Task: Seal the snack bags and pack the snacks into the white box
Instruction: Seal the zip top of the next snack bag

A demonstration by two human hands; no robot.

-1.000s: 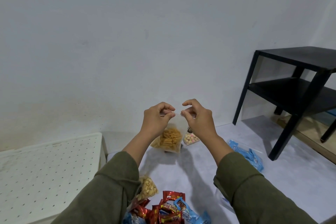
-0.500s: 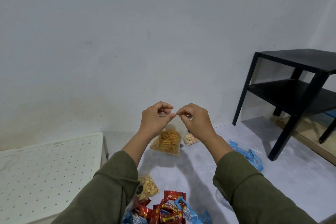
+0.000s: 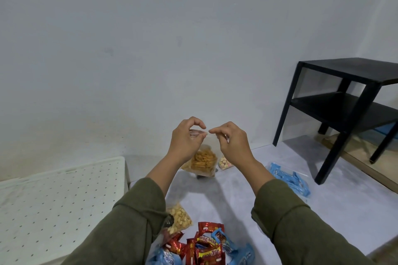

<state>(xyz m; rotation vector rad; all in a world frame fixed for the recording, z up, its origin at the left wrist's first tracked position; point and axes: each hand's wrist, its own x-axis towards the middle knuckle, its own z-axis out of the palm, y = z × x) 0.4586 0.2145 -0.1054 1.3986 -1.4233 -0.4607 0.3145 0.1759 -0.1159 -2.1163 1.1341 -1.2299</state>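
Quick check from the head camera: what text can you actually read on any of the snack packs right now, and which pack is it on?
"beng-beng": on a red wrapper in the pile at the bottom of the view.
Yellow band on the red wrapper below it: print too blurred to read.
Blue wrappers: print too small to read.
Clear bag of orange sticks held up by both hands: no label visible.

"beng-beng" on a red snack wrapper in the near pile

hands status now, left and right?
Left hand: closed, pinching the top edge of the clear snack bag.
Right hand: closed, pinching the same top edge.
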